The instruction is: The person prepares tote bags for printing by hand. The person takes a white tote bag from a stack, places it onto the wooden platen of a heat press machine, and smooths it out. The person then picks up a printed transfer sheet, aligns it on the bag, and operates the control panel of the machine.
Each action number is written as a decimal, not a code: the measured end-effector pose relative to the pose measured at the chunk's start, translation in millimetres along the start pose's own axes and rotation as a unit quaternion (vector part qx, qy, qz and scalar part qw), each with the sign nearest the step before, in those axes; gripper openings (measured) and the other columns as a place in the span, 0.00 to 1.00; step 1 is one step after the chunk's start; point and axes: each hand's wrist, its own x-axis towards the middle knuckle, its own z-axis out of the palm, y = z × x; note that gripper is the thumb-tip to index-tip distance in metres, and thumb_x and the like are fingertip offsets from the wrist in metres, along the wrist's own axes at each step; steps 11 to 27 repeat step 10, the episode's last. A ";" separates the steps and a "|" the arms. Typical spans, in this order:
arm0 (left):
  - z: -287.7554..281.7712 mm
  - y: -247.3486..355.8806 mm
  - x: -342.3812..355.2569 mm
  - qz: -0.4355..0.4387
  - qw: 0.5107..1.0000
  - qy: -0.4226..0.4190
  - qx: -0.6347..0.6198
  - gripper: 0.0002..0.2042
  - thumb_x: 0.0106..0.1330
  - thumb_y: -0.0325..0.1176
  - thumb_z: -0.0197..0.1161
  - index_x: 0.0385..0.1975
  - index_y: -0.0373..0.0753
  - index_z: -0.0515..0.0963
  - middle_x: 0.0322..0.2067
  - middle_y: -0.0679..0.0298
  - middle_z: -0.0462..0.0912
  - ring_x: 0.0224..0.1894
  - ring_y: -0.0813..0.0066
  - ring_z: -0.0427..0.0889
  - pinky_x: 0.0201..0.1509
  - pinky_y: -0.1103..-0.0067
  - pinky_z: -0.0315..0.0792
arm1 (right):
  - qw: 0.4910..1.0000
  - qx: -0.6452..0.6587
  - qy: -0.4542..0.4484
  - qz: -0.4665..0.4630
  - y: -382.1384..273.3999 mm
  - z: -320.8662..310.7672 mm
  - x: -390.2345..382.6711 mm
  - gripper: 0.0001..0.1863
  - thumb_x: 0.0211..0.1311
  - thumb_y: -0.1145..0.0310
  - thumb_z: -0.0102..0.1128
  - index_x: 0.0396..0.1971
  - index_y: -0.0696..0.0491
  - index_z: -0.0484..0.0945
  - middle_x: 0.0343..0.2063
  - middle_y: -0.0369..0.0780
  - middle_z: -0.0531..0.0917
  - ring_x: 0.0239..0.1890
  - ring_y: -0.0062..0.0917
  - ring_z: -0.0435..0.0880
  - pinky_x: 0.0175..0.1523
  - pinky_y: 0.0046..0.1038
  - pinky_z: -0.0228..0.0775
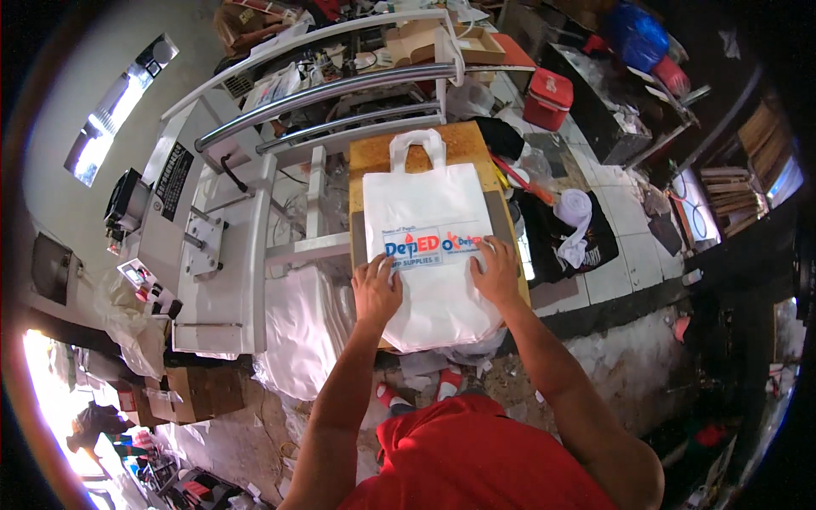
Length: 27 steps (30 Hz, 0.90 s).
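Note:
A white tote bag [433, 310] with a looped handle lies flat in front of me, its handle pointing away. Across its middle is a print in blue, red and orange [412, 246], partly within a faintly tinted rectangle that looks like a clear film. My left hand [378, 289] rests at the left edge of the print, fingers apart and pressing on the bag. At the print's right end, my right hand [497, 268] lies on the fabric with bent, spread fingers. Beneath the bag is a brown board [467, 144] with a grey pad showing at the sides.
A white heat press machine [225, 272] with metal rails stands at left. White bags [306, 327] are stacked beside the board. To the right sit a white fabric roll [574, 208] on black cloth and a red cooler box [548, 98]. Another person [242, 25] is at far left.

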 end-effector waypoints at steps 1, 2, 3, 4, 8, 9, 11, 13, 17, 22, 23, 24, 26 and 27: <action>0.0 0.9 0.1 -0.004 1.000 -0.007 0.003 0.19 0.63 0.34 0.65 0.54 0.43 0.81 0.59 0.63 0.78 0.58 0.54 0.73 0.61 0.58 0.68 | 1.000 0.000 0.000 0.000 0.4 0.1 0.0 0.21 0.57 0.63 0.69 0.50 0.51 0.81 0.56 0.40 0.76 0.61 0.39 0.71 0.63 0.46 0.62; -0.2 1.9 0.4 -0.008 1.000 -0.015 0.005 0.18 0.63 0.35 0.63 0.54 0.43 0.80 0.59 0.64 0.78 0.58 0.53 0.73 0.62 0.58 0.67 | 1.000 0.002 0.000 -0.001 1.1 -0.1 -0.3 0.20 0.56 0.63 0.68 0.50 0.51 0.81 0.56 0.40 0.76 0.60 0.39 0.71 0.63 0.46 0.62; 0.0 2.2 0.5 -0.007 1.000 -0.015 0.004 0.18 0.63 0.35 0.63 0.54 0.43 0.80 0.59 0.64 0.78 0.58 0.53 0.73 0.62 0.58 0.67 | 1.000 0.004 0.000 -0.002 2.1 -0.3 -0.6 0.20 0.56 0.63 0.68 0.49 0.51 0.81 0.56 0.40 0.76 0.60 0.39 0.71 0.63 0.46 0.62; 1.1 1.2 -0.3 -0.012 1.000 -0.015 -0.004 0.19 0.64 0.35 0.63 0.55 0.43 0.80 0.60 0.63 0.77 0.58 0.53 0.72 0.62 0.58 0.66 | 1.000 0.002 0.001 0.000 2.2 -0.2 -0.8 0.20 0.56 0.63 0.68 0.49 0.51 0.81 0.56 0.40 0.76 0.60 0.39 0.71 0.63 0.46 0.62; 4.9 -4.1 -1.7 -0.013 1.000 -0.005 -0.007 0.21 0.62 0.32 0.65 0.57 0.43 0.80 0.60 0.64 0.77 0.59 0.56 0.72 0.61 0.58 0.67 | 1.000 0.005 0.004 0.000 0.6 1.1 -0.4 0.20 0.56 0.63 0.68 0.50 0.51 0.82 0.55 0.40 0.77 0.60 0.40 0.71 0.63 0.46 0.62; 6.4 -4.5 -2.0 -0.014 1.000 -0.008 -0.008 0.21 0.62 0.33 0.65 0.57 0.43 0.80 0.60 0.64 0.77 0.59 0.56 0.72 0.62 0.58 0.66 | 1.000 0.000 0.003 0.003 -0.4 0.9 -0.6 0.21 0.56 0.63 0.68 0.50 0.50 0.82 0.55 0.40 0.77 0.60 0.40 0.71 0.63 0.46 0.62; 7.3 -5.0 -1.9 -0.017 1.000 -0.015 -0.013 0.22 0.62 0.33 0.65 0.58 0.44 0.79 0.62 0.65 0.76 0.60 0.56 0.71 0.64 0.58 0.65 | 1.000 -0.002 0.004 0.004 0.4 -0.3 -0.7 0.21 0.56 0.63 0.68 0.50 0.50 0.82 0.55 0.40 0.77 0.60 0.40 0.71 0.63 0.46 0.62; 7.3 -5.0 -1.9 -0.017 1.000 -0.015 -0.013 0.22 0.62 0.33 0.65 0.58 0.44 0.79 0.62 0.65 0.76 0.60 0.56 0.71 0.64 0.58 0.65 | 1.000 -0.002 0.004 0.004 0.4 -0.3 -0.7 0.21 0.56 0.63 0.68 0.50 0.50 0.82 0.55 0.40 0.77 0.60 0.40 0.71 0.63 0.46 0.62; 7.3 -5.0 -1.9 -0.017 1.000 -0.015 -0.013 0.22 0.62 0.33 0.65 0.58 0.44 0.79 0.62 0.65 0.76 0.60 0.56 0.71 0.64 0.58 0.65 | 1.000 -0.002 0.004 0.004 0.4 -0.3 -0.7 0.21 0.56 0.63 0.68 0.50 0.50 0.82 0.55 0.40 0.77 0.60 0.40 0.71 0.63 0.46 0.62; 7.3 -5.0 -1.9 -0.017 1.000 -0.015 -0.013 0.22 0.62 0.33 0.65 0.58 0.44 0.79 0.62 0.65 0.76 0.60 0.56 0.71 0.64 0.58 0.65 | 1.000 -0.002 0.004 0.004 0.4 -0.3 -0.7 0.21 0.56 0.63 0.68 0.50 0.50 0.82 0.55 0.40 0.77 0.60 0.40 0.71 0.63 0.46 0.62; 7.3 -5.0 -1.9 -0.017 1.000 -0.015 -0.013 0.22 0.62 0.33 0.65 0.58 0.44 0.79 0.62 0.65 0.76 0.60 0.56 0.71 0.64 0.58 0.65 | 1.000 -0.002 0.004 0.004 0.4 -0.3 -0.7 0.21 0.56 0.63 0.68 0.50 0.50 0.82 0.55 0.40 0.77 0.60 0.40 0.71 0.63 0.46 0.62; 7.3 -5.0 -1.9 -0.017 1.000 -0.015 -0.013 0.22 0.62 0.33 0.65 0.58 0.44 0.79 0.62 0.65 0.76 0.60 0.56 0.71 0.64 0.58 0.65 | 1.000 -0.002 0.004 0.004 0.4 -0.3 -0.7 0.21 0.56 0.63 0.68 0.50 0.50 0.82 0.55 0.40 0.77 0.60 0.40 0.71 0.63 0.46 0.62; 7.3 -5.0 -1.9 -0.017 1.000 -0.015 -0.013 0.22 0.62 0.33 0.65 0.58 0.44 0.79 0.62 0.65 0.76 0.60 0.56 0.71 0.64 0.58 0.65 | 1.000 -0.002 0.004 0.004 0.4 -0.3 -0.7 0.21 0.56 0.63 0.68 0.50 0.50 0.82 0.55 0.40 0.77 0.60 0.40 0.71 0.63 0.46 0.62; 7.3 -5.0 -1.9 -0.017 1.000 -0.015 -0.013 0.22 0.62 0.33 0.65 0.58 0.44 0.79 0.62 0.65 0.76 0.60 0.56 0.71 0.64 0.58 0.65 | 1.000 -0.002 0.004 0.004 0.4 -0.3 -0.7 0.21 0.56 0.63 0.68 0.50 0.50 0.82 0.55 0.40 0.77 0.60 0.40 0.71 0.63 0.46 0.62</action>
